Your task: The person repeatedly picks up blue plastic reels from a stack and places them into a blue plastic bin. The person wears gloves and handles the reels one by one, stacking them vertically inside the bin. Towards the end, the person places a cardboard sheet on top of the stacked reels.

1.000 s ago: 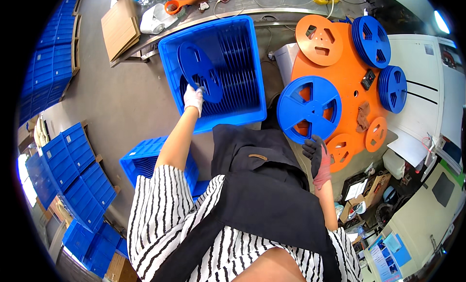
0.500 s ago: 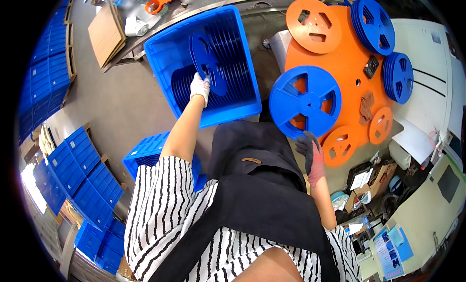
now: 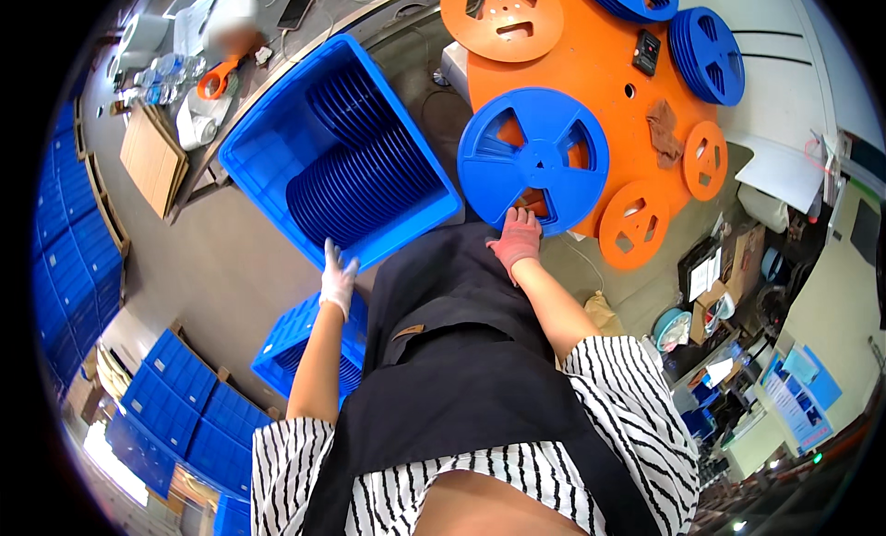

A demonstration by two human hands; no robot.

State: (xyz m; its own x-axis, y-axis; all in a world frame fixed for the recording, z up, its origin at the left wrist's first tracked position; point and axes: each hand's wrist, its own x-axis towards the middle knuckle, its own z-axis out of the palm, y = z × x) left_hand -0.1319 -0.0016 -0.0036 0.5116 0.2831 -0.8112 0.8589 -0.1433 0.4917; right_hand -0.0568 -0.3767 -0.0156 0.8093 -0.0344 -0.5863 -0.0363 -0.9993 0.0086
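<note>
My left hand point(image 3: 338, 282), in a whitish glove, is empty with its fingers spread, just off the near corner of a blue plastic bin point(image 3: 242, 167). Two rows of thin blue reels point(image 3: 365, 187) stand on edge inside that bin. My right hand point(image 3: 517, 240), in a red and grey glove, has its fingers together over the near rim of a large blue reel point(image 3: 544, 162). That reel lies flat at the edge of an orange round table point(image 3: 600, 93); its rim partly hides how the fingers close.
Blue reel stacks point(image 3: 706, 56) and orange reels point(image 3: 503, 19) sit round the table, with a brown cloth point(image 3: 663, 134) and a small black device point(image 3: 646, 53). Another blue bin point(image 3: 300, 337) stands by my left arm. Cardboard sheets point(image 3: 148, 157) lean at the workbench.
My left hand has let go of the blue reel it held in the bin and drawn back toward me. My right hand has moved onto the big reel's rim. The view has shifted.
</note>
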